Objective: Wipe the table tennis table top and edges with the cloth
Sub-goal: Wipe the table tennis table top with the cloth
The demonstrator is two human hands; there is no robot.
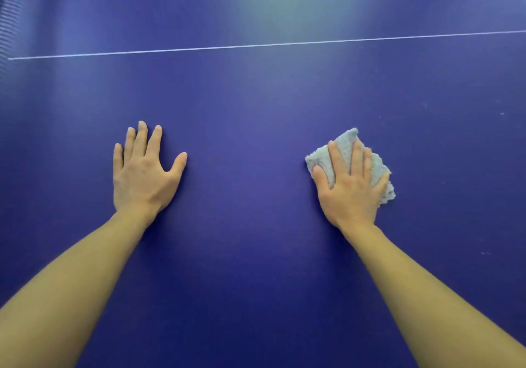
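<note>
The dark blue table tennis table top (244, 145) fills the view. My right hand (351, 188) lies flat, fingers straight, pressing a folded grey fluffy cloth (345, 147) onto the surface right of centre. The cloth sticks out beyond the fingertips and to the right of the palm. My left hand (143, 172) rests palm down on the bare table left of centre, fingers spread, holding nothing.
A thin white line (264, 45) runs across the table beyond both hands. The net (4, 26) shows at the far left edge. Small pale specks dot the surface at the right (501, 113) and top left. A bright glare sits at top centre.
</note>
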